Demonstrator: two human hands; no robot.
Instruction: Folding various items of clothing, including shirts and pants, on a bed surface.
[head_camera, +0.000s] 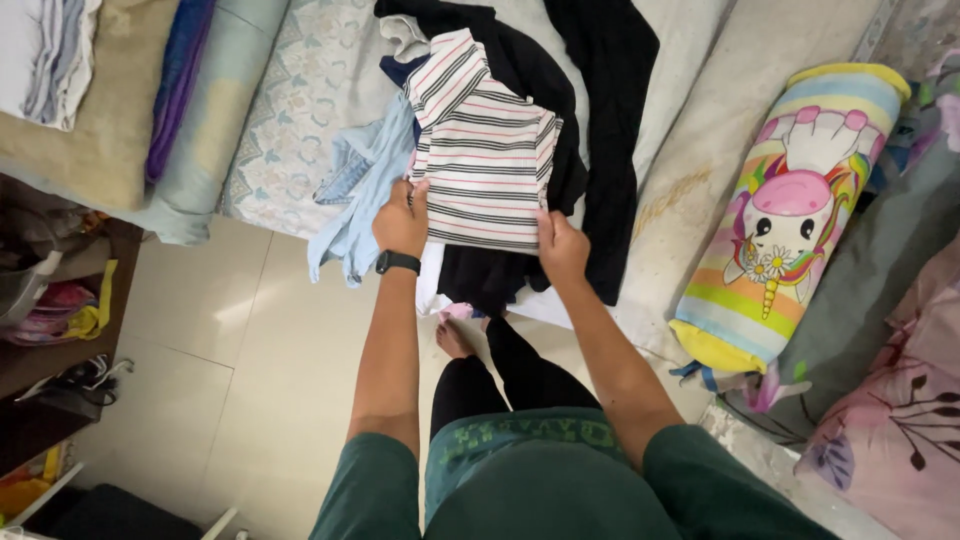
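Down near the floor tiles, bare legs and a foot show below both hands. Left hand, watch on the wrist, pinches the striped shirt's near left corner; right hand pinches the near right corner. That shirt runs lengthwise away from them over black clothes, probably trousers, on the bed. Both hands are equally close.

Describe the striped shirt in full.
The striped shirt is white with thin black and pink horizontal stripes, soft knit by the look. It lies folded into a rough rectangle, collar end away from the person, on dark clothes on the bed. The left hand pinches its near left corner, the right hand its near right corner.
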